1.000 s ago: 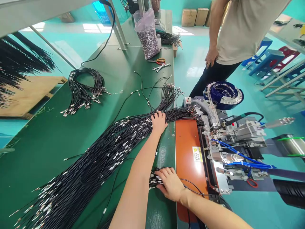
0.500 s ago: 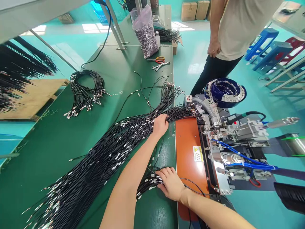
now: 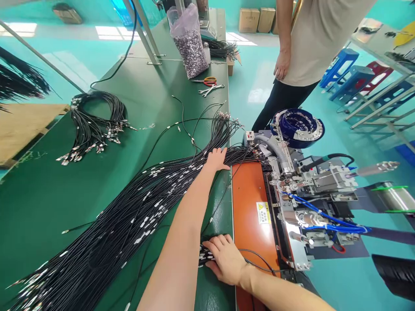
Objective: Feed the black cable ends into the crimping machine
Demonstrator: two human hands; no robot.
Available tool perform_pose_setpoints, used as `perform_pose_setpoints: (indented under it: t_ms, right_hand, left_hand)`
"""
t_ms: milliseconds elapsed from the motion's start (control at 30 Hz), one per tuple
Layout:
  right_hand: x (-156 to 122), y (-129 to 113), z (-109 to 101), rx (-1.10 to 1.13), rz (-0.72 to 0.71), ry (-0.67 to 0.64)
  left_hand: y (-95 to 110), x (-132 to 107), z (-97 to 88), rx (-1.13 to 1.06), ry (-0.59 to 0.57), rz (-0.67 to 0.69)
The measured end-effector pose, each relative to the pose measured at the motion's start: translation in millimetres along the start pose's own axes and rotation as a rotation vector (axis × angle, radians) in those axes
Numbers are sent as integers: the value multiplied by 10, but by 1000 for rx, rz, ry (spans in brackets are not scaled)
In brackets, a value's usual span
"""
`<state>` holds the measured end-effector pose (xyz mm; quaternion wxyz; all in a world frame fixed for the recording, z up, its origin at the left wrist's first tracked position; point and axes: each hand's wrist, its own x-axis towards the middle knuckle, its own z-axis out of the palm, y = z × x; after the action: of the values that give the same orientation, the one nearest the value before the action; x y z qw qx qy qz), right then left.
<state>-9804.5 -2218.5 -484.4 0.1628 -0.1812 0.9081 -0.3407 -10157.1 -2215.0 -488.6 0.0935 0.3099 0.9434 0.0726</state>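
Note:
A long sheaf of thin black cables (image 3: 129,224) with white tags lies diagonally across the green table. My left hand (image 3: 216,160) rests on the sheaf's upper end near the machine, fingers spread and flat, with the thumb out to the right. Close to the table's edge, my right hand (image 3: 225,260) curls its fingers over a smaller tagged bundle of black cables (image 3: 205,255), which my left forearm partly hides. One loose cable (image 3: 222,199) runs between the two hands toward the machine.
The machine's orange plate (image 3: 246,185) adjoins the table; a blue feeder bowl (image 3: 298,127) stands behind. A coiled cable bundle (image 3: 97,123) lies left. Scissors (image 3: 209,80), wrenches (image 3: 210,90) and a bag of small metal parts (image 3: 191,52) sit farther back. Another person (image 3: 298,56) stands beyond the machine.
My left hand has gone from closed fingers to spread ones on the cables. The loose cable now stretches past it to the machine. My right hand stays on its bundle; the view has shifted slightly.

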Motion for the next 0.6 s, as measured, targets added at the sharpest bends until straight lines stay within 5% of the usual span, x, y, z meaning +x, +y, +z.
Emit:
perform_pose_setpoints:
  t_ms: [133,233,400,600]
  right_hand:
    - [11,56,-7,5,-15,-9]
    - [2,53,-34,-2,-26,-8]
    - [-17,16,-59,1,-19,2]
    - [-26,4,-71,2,-21,-3]
  left_hand:
    - [-19,233,-34,17,-105,-57]
    - [63,189,-96,30,-109,-78]
    - [81,-19,-338,37,31,-171]
    - [-368,-4,-769,38,227,-383]
